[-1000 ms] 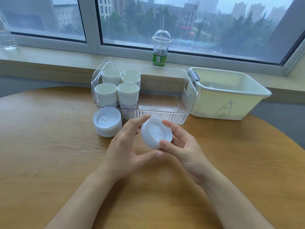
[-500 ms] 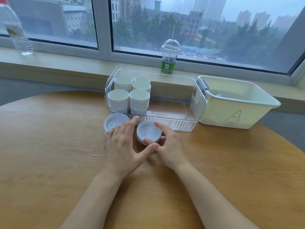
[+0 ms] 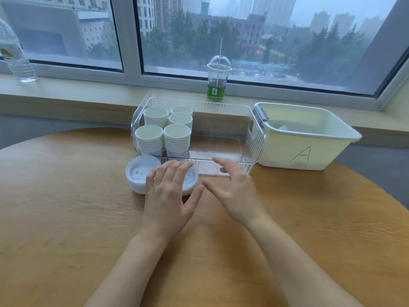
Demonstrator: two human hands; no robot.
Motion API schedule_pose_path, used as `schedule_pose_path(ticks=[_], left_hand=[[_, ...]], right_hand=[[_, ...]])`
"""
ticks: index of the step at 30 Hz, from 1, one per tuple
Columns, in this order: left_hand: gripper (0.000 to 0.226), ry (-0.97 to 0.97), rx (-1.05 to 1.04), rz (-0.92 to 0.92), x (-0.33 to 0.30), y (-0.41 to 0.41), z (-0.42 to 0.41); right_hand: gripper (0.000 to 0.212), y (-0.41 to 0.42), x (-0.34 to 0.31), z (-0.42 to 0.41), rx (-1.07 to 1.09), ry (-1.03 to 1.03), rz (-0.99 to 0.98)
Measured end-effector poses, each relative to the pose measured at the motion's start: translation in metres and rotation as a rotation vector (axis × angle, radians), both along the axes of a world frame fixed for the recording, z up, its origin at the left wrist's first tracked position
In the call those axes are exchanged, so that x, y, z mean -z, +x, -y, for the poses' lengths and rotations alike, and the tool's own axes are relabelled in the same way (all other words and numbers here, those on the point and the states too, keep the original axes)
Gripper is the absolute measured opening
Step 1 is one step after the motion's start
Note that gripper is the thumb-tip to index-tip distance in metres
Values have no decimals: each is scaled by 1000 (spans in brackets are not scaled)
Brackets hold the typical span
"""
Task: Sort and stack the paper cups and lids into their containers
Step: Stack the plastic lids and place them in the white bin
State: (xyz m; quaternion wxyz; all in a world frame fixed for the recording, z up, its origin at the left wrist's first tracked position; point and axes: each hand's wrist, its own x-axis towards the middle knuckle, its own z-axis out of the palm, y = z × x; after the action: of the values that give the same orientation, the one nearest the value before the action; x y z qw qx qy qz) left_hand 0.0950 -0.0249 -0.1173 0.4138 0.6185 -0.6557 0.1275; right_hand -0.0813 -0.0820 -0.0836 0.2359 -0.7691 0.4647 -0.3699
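Several stacks of white paper cups point(image 3: 164, 131) stand in the left end of a clear plastic bin point(image 3: 254, 138) on the wooden table. Two stacks of white lids sit on the table just in front of the bin: a left lid stack point(image 3: 138, 173) and a right lid stack point(image 3: 190, 181). My left hand point(image 3: 169, 191) is spread flat over the right lid stack and hides most of it. My right hand point(image 3: 234, 187) hovers beside it with straight fingers and holds nothing. A white bin marked "A" point(image 3: 309, 138) stands to the right.
A water bottle point(image 3: 15, 56) and a domed plastic drink cup with a straw point(image 3: 218, 82) stand on the window sill behind the table. The round wooden table point(image 3: 66, 218) spreads out around my arms.
Both hands held a lid stack in the air, then set it on the table beside the other stack. My right hand has let go and drawn away to the right.
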Motion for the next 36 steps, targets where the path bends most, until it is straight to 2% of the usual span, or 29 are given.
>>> schedule_pose_path(ticks=[5, 7, 9, 14, 20, 24, 30, 36], left_hand=[[45, 65, 140, -94, -27, -40, 11], [43, 102, 178, -115, -35, -56, 16], [43, 116, 206, -119, -43, -73, 22], [39, 118, 231, -133, -55, -103, 32], [39, 124, 259, -141, -70, -124, 33], [39, 129, 281, -131, -78, -132, 27], [46, 177, 310, -103, -88, -144, 14], [47, 192, 334, -22, -90, -159, -3]], right_hand=[[50, -81, -40, 29, 271, -347, -122], [50, -113, -53, 47, 374, -370, -179], [52, -138, -59, 65, 421, -307, -267], [45, -168, -62, 88, 410, -208, -397], [34, -176, -63, 93, 387, -219, -420], [18, -183, -60, 85, 375, -225, -414], [19, -200, -55, 64, 323, -234, -437], [16, -209, -61, 26, 246, -255, -378]])
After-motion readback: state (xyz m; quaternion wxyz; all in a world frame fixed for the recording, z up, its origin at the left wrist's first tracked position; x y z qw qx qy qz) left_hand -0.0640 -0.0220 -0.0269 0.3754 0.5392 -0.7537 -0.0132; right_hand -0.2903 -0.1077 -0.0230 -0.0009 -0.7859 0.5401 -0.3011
